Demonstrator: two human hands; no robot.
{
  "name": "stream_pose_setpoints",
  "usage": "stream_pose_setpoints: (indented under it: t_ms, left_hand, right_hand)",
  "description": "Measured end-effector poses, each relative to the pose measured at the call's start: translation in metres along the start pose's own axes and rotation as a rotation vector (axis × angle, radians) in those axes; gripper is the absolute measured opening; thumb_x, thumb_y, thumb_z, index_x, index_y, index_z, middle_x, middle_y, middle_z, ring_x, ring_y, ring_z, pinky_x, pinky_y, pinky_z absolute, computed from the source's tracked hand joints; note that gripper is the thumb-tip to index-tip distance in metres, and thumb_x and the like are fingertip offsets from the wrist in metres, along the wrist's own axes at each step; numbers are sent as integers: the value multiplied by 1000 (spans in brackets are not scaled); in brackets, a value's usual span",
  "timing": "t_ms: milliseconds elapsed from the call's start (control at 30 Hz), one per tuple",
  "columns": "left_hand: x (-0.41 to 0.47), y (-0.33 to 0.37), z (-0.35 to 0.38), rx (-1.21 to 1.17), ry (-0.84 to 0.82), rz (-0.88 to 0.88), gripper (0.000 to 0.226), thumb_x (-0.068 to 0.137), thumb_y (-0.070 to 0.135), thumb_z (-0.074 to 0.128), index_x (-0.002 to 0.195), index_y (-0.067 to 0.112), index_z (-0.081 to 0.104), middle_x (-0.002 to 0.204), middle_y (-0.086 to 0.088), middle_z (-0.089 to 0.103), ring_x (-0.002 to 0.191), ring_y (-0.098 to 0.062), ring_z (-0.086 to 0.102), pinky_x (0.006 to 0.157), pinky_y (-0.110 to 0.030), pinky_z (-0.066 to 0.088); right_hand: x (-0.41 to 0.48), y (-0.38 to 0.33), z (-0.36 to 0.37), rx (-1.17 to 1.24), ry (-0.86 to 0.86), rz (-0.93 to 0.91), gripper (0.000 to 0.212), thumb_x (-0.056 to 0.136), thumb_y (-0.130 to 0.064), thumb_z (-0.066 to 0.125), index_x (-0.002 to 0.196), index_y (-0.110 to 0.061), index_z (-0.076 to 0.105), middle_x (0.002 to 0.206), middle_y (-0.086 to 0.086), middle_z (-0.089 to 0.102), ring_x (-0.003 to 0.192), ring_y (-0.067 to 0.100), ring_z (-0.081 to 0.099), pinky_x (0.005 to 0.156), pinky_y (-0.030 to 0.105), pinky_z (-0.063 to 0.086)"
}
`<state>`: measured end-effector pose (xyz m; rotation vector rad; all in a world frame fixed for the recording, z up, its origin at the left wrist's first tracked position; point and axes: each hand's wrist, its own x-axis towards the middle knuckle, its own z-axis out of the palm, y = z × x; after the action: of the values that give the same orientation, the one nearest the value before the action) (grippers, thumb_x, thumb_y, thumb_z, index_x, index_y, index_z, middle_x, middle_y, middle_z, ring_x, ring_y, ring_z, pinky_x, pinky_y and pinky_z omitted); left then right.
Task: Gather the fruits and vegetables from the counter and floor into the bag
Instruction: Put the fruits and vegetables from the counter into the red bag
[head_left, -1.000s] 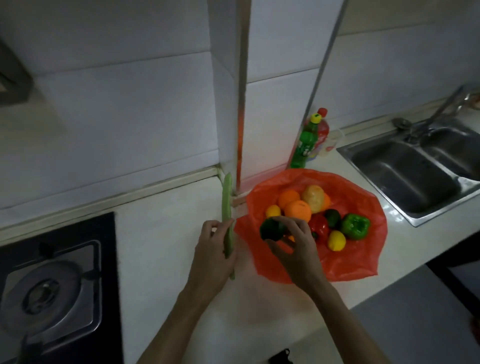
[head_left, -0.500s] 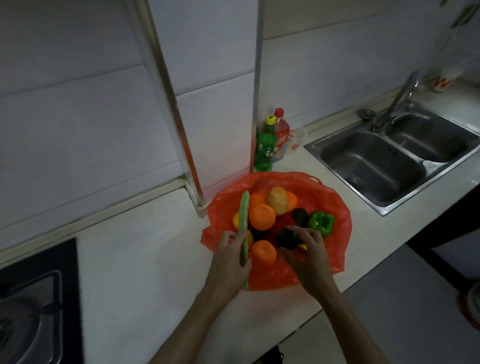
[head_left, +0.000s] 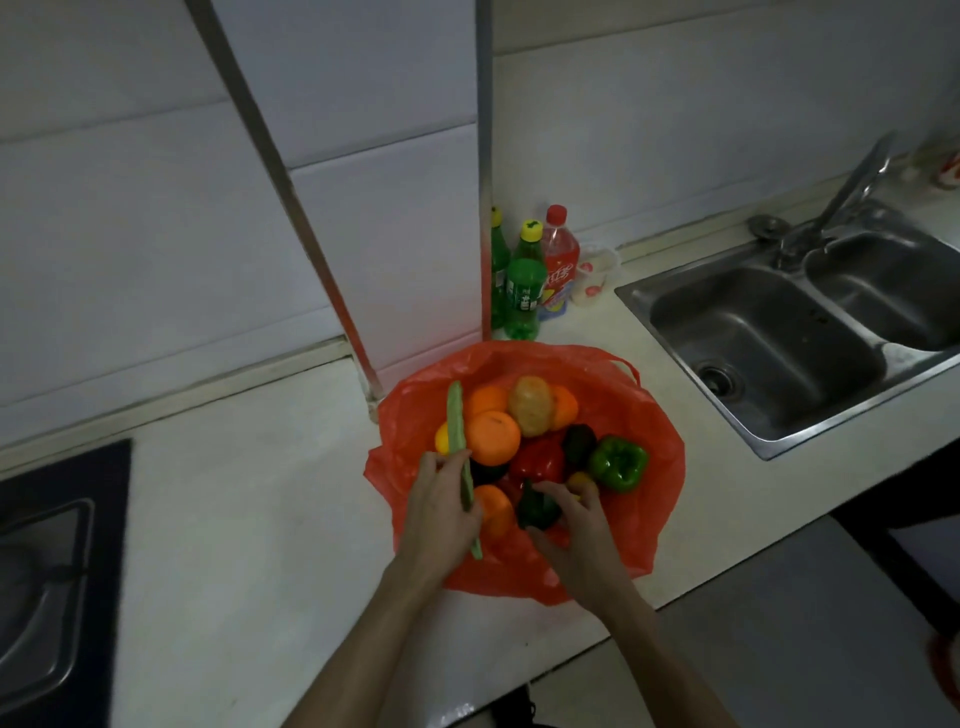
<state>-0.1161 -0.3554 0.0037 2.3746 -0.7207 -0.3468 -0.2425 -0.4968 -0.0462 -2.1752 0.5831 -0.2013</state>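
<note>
Standing behind bag (head_left: 667, 467): green bottle (head_left: 524, 291), red bottle (head_left: 559, 260); sink (head_left: 769, 338) right.

No text can be read with certainty. The green bottle (head_left: 523, 283) on the table (head_left: 597, 332) has a label with white marks, too blurred to read. The red bottle (head_left: 559, 260) beside it carries a label with large white characters, but they are not legible. The clear cup (head_left: 593, 275) shows only small red shapes. The container (head_left: 948, 167) at the far right has a red mark, also unreadable.
</note>
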Motion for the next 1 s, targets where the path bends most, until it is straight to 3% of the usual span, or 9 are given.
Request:
stream_pose_setpoints:
  t_ms: [167, 333, 600, 767, 1000]
  left_hand:
    - [12, -1, 7, 43, -5, -69, 58, 79, 12, 64, 134, 18, 46, 106, -1, 42, 87, -14, 48, 69, -24, 40]
    - [10, -11, 11, 74, -38, -85, 54, 77, 14, 63, 129, 17, 49, 105, -6, 47, 96, -23, 52, 78, -37, 47]
    - [-4, -13, -6, 52, 3, 25, 46, 86, 26, 60, 131, 23, 50, 112, 5, 48, 94, -11, 53, 76, -22, 44]
    - [-10, -10, -26, 114, -44, 126, 43, 89, 34, 57, 131, 28, 49, 111, 8, 51, 90, -6, 52, 73, -23, 47]
    - [-20, -23, -45, 194, -134, 248, 54, 85, 52, 49, 134, 34, 41, 113, 9, 52, 98, -9, 52, 73, -30, 51]
  right_hand:
    - [7, 9, -1, -6, -40, -14, 50, 81, -25, 73, 123, -37, 51, 125, -4, 34, 119, 15, 41, 106, 33, 41]
    - [11, 8, -1, -54, -50, -47, 50, 81, -25, 72, 123, -39, 50, 124, -2, 35, 120, 19, 39, 104, 35, 41]
    - [11, 4, -8, -72, 1, -34, 51, 86, -32, 65, 132, -39, 43, 129, 0, 35, 125, 18, 35, 103, 34, 39]
    - [14, -4, -15, -80, 66, -46, 49, 89, -47, 56, 133, -36, 40, 130, -1, 40, 119, 15, 40, 97, 32, 41]
    - [2, -20, -18, -183, 41, 3, 52, 93, -43, 52, 139, -31, 33, 128, -1, 44, 115, 17, 47, 92, 32, 47]
